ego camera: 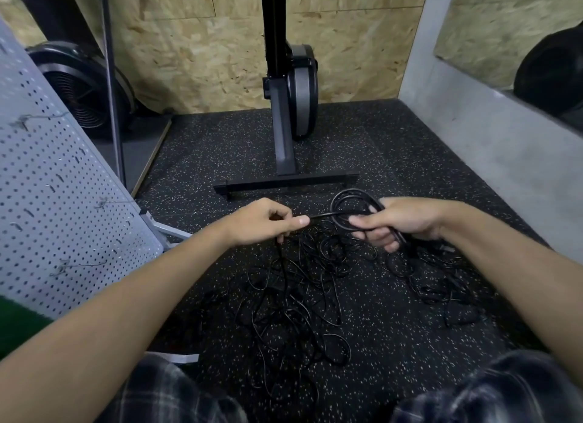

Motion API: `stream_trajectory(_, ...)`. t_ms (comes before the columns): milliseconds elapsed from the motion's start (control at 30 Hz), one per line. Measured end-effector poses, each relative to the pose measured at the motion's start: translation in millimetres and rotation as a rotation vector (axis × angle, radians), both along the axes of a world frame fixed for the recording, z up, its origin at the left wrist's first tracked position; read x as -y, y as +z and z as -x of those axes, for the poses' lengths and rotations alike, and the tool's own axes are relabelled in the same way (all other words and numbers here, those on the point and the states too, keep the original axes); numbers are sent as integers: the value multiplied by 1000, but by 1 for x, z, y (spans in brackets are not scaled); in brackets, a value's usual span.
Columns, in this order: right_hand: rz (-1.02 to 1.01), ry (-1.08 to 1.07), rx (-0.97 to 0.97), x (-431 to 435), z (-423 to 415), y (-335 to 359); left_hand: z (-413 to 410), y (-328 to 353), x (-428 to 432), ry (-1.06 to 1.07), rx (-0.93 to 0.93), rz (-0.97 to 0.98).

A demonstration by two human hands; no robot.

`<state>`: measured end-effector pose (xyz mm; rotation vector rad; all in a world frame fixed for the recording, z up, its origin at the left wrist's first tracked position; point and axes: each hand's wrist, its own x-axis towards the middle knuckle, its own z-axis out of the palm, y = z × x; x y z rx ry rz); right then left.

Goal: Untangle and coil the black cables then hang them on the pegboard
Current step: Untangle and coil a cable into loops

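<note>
My right hand (396, 222) grips a small coil of black cable (350, 203), its loops sticking out to the left of my fingers. From that coil a straight run of the same cable leads left to my left hand (268, 222), which pinches it between thumb and fingers. Below both hands a tangle of thin black cables (303, 290) lies spread over the speckled black floor. The grey pegboard (53, 208) leans at the left, with several metal hooks (79, 266) sticking out of it.
An exercise machine with a black T-shaped base (285, 183) stands just beyond my hands. A fan (82, 85) sits at the back left behind the pegboard. A grey concrete wall (492, 145) runs along the right. My knees in plaid shorts are at the bottom.
</note>
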<state>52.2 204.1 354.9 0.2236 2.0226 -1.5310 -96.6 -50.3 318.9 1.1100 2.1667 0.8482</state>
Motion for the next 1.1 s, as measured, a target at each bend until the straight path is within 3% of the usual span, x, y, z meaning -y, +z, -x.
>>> stream_trajectory(167,158,-55,0,-15,-5,3,8,-11,2,33,118,-93)
stream_trajectory(267,225,-183,-38,-14,-2,-2,3,-15,-5,155,127,-255)
stream_trajectory(500,-204,-370,-305,35,8,-24,-30,-12,-29,412,-79,-359)
stream_trajectory(633,-139,-509,-433,45,14,-29,-52,-1,-43,336,-212,-262)
stream_trajectory(933,-53,-646,-443,43,12,-33,-66,-5,-55,77,-78,-52)
stream_trajectory(1100,-50,-655,-437,46,15,-29,-64,-16,-52,116,28,-131)
